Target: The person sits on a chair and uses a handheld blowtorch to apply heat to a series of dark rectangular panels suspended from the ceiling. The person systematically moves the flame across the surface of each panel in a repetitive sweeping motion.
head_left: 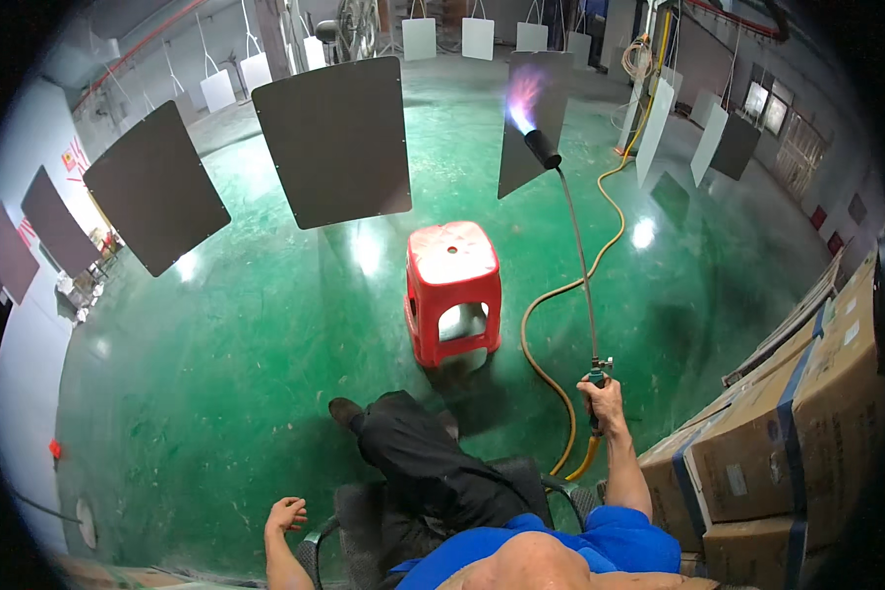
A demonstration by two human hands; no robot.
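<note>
My right hand [602, 395] is closed around the torch [572, 246] handle, its flame [521, 98] on a hanging panel [531, 123]. My left hand [287, 513], loosely curled and empty, rests on the chair arm [310, 546]. Risk: lingering could scorch the panel.

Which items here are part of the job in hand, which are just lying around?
In use:
- gas torch, lit, gripped in the right hand
- yellow hose feeding it
- dark hanging panel at the flame

Lying about:
- red plastic stool
- strapped cardboard boxes
- other hanging panels
- left hand, idle on the chair arm
</note>
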